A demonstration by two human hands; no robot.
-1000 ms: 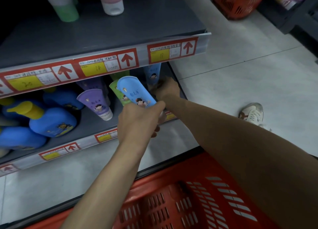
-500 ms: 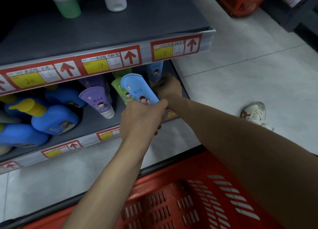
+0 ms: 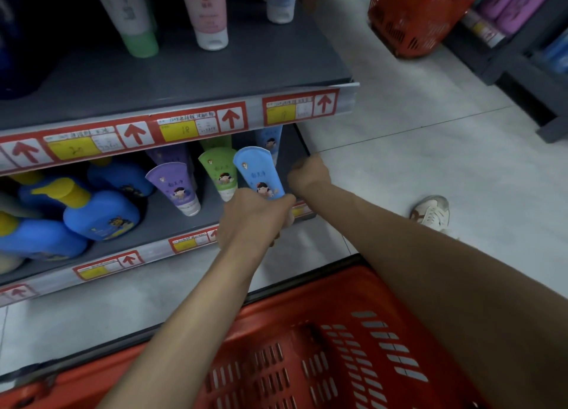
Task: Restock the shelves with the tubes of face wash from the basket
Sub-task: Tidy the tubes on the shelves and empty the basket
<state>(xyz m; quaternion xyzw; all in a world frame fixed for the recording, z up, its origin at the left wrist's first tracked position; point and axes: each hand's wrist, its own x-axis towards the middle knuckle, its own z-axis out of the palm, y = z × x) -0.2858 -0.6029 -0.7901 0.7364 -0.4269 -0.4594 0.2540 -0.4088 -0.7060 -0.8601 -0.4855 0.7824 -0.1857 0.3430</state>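
Observation:
My left hand (image 3: 255,218) grips the lower end of a blue face wash tube (image 3: 256,175) and holds it upright over the right end of the lower shelf (image 3: 159,221). A second blue tube (image 3: 270,139) stands behind it. A green tube (image 3: 219,175) and a purple tube (image 3: 173,184) stand to its left. My right hand (image 3: 309,176) hovers at the shelf's right edge, fingers curled, with nothing visible in it. The red basket (image 3: 307,347) sits below my arms; its inside is mostly hidden.
Blue bottles with yellow pumps (image 3: 98,212) fill the lower shelf's left side. Pink (image 3: 206,12) and green-capped (image 3: 135,18) tubes stand on the upper shelf. A second red basket (image 3: 412,18), dark shelving (image 3: 522,55) and a white shoe (image 3: 431,213) are on the tiled floor to the right.
My right hand has drawn back from the rear blue tube to the shelf's right edge. My left hand still holds the blue tube, slightly nearer the shelf.

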